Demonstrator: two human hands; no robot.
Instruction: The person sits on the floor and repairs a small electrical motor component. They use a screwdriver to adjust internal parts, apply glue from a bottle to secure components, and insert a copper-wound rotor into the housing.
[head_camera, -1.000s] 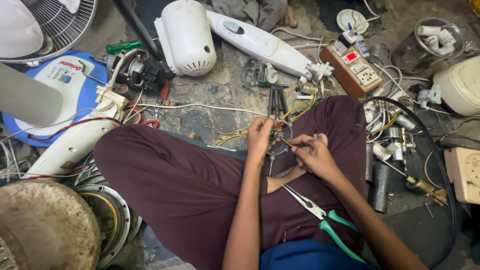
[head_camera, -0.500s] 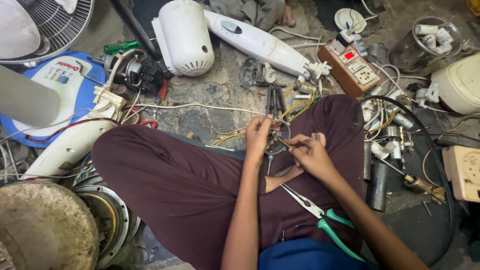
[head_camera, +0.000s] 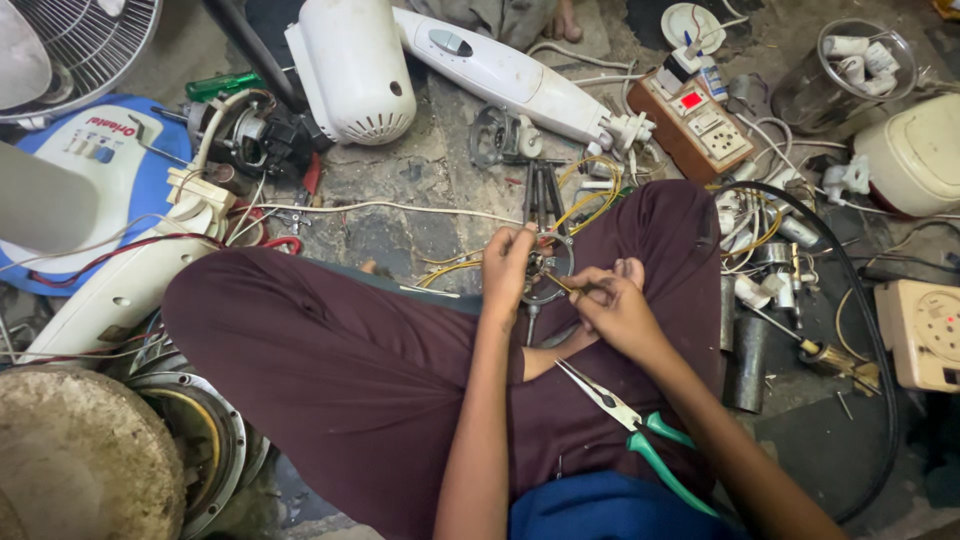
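Left hand (head_camera: 508, 272) fingers closed on small round metal part (head_camera: 546, 268) over the lap; right hand (head_camera: 612, 312) pinches a thin tool (head_camera: 562, 284) into it — slip risk: tip skids toward the gripping fingers.

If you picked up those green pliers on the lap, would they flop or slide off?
The pliers look like rigid metal, so they probably stay stiff and feel heavy for their size. Their green handles look rubbery, likely grippy. Lying flat on cloth, they seem unlikely to roll.
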